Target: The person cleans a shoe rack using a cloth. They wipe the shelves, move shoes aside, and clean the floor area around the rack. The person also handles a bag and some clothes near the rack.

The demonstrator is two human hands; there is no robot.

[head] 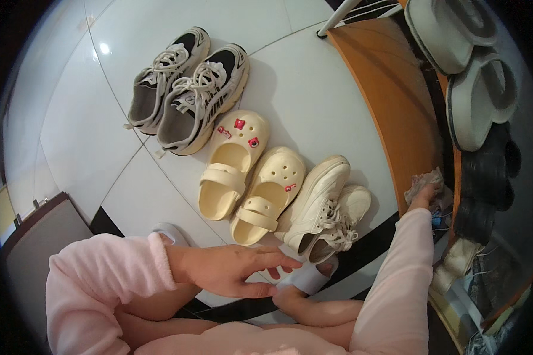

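My right hand (425, 198) is shut on a crumpled, dirty pale cloth (419, 181), which rests on the brown wooden board (377, 93) of a shoe rack. Dust or wear greys the board's inner side. My left hand (237, 270) hangs over the floor with fingers apart, holding nothing. Just beyond it stand cream clogs (222, 177) with small red charms. White lace-up sneakers (320, 199) lean together to their right, near my left fingertips. Farther off are black-and-white running shoes (204, 97).
Pale clogs (479, 106) and black footwear (482, 177) line the rack's upper level at right. A white rack tube (340, 17) rises at the board's far end. White slippers (304, 277) are on my feet. A grey panel with a brown edge (49, 248) stands left on the tiled floor (71, 155).
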